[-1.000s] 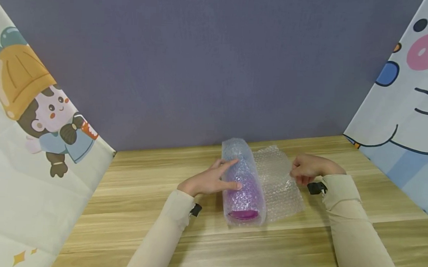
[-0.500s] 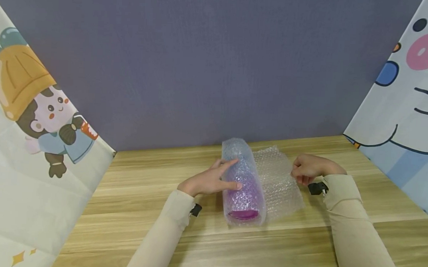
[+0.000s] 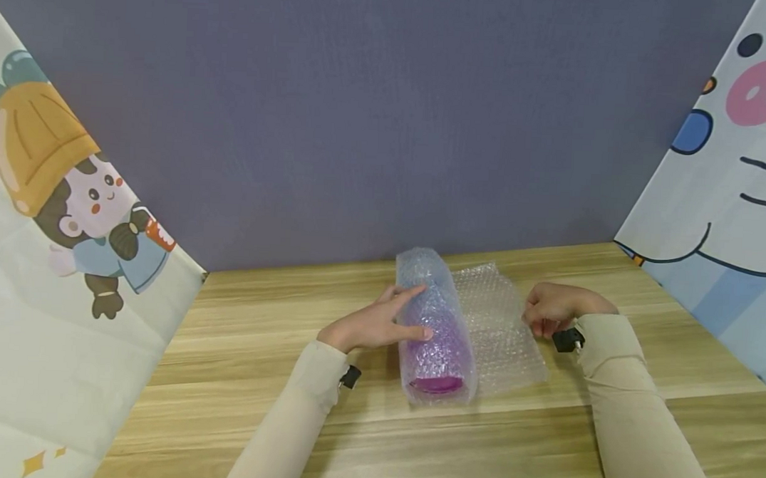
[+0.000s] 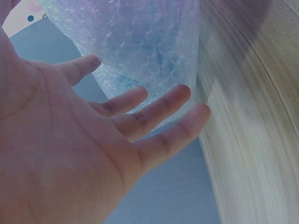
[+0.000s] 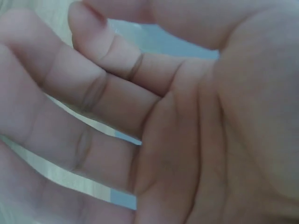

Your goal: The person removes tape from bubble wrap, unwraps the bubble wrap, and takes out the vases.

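A cylinder, purple fading to blue with a magenta near end, lies rolled in bubble wrap (image 3: 439, 352); its kind is blurred by the wrap. My left hand (image 3: 376, 324) rests on its left side, thumb and index finger laid over the top. In the left wrist view the other fingers (image 4: 173, 135) are spread and nearly straight beside the roll. A loose flap of the same wrap lies flat to the right. At the flap's right edge, my right hand (image 3: 556, 307) pinches it between thumb and index finger; the right wrist view shows the other fingers (image 5: 107, 98) loosely curled.
The wooden table (image 3: 256, 362) runs back to a grey-purple panel (image 3: 337, 123) close behind the roll. Cartoon-printed sheets stand at the left (image 3: 46, 310) and right (image 3: 743, 233). A small black camera sits on each wrist.
My right hand has shifted slightly down and to the right at the flap's edge. The left hand and the roll have stayed in place.
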Demonstrator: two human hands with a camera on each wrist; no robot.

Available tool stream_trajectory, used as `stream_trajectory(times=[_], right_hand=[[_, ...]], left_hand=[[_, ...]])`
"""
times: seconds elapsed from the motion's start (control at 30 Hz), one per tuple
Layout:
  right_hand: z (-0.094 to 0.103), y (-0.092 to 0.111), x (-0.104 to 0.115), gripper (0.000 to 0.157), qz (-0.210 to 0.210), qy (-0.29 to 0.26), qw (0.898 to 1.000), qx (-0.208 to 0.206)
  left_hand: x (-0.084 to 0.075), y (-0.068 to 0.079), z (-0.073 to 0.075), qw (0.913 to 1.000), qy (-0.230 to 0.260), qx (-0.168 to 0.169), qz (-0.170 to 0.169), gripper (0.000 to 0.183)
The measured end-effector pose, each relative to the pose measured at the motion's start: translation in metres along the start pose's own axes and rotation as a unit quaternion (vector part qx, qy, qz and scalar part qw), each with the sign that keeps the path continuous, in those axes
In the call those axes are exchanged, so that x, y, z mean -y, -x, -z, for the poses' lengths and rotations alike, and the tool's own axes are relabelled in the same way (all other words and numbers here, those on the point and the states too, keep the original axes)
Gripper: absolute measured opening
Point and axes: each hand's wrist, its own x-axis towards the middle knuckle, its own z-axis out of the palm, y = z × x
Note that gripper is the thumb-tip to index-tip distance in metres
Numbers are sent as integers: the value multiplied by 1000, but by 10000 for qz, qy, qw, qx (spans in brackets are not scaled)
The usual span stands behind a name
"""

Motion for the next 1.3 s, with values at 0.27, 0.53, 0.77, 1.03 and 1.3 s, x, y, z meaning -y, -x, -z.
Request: stream_trajectory(times=[0.27,0.53,0.77,1.03,1.3], right_hand=[[-2,-4,-8,21,-185,-53,9998,92],[-1,-3,-11,19,-260,-73,9996,-121],[1,-3,-15,18,-231,-52,9996,-142],[8,5,-15,15,-122,2,9997,-224],[17,14,-16,12,-18,-12,9992,-400]], left_hand=[[0,2,0,10000,55,22,26,98],[-1,3,1,10000,15,18,21,97],[-2,4,1,10000,9,19,-5,97],[-1,3,0,10000,36,24,3,97],[-1,3,0,10000,23,19,8,97]])
